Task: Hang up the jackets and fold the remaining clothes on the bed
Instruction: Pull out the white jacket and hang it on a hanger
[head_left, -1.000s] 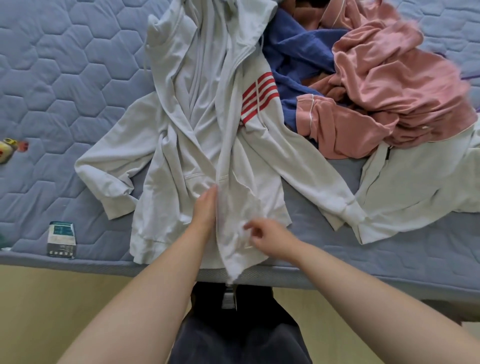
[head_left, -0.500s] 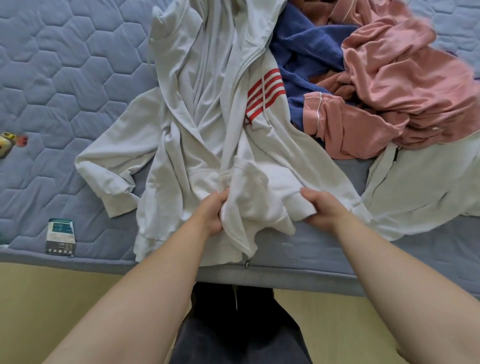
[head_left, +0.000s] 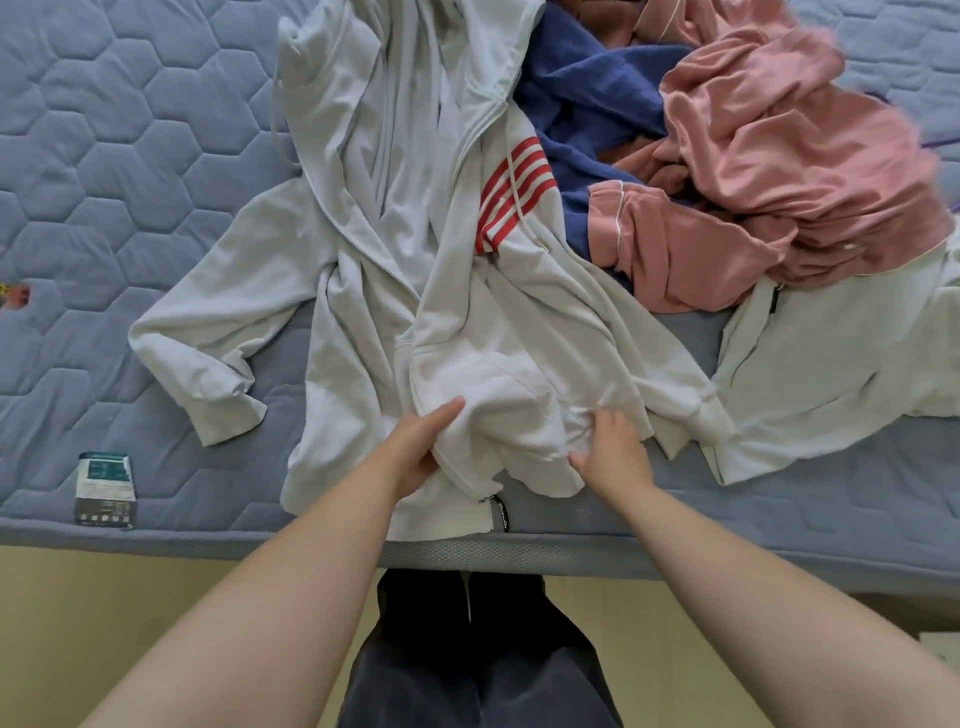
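A white zip hoodie (head_left: 395, 218) with red stripes on one sleeve lies open on the blue quilted mattress (head_left: 104, 156), hem toward me. My left hand (head_left: 421, 449) grips the zipper edge of its right front panel, thumb on top and fingers underneath. Close beside it, my right hand (head_left: 615, 452) pinches the bunched hem of the same panel. The zipper end (head_left: 498, 512) lies near the bed's front edge. At the back right are a blue garment (head_left: 587, 104) and a crumpled pink garment (head_left: 779, 166). A pale white garment (head_left: 841, 364) lies at the right.
A small printed box (head_left: 106, 488) sits near the mattress's front left edge. Part of a colourful toy (head_left: 15, 296) shows at the far left. Below the bed edge (head_left: 675, 561) is yellow floor (head_left: 104, 623), with my dark trousers against the bed.
The raised front panel has come down onto the mattress and spread lower. My right hand moved left and down to the hem. My left hand stays on the zipper edge.
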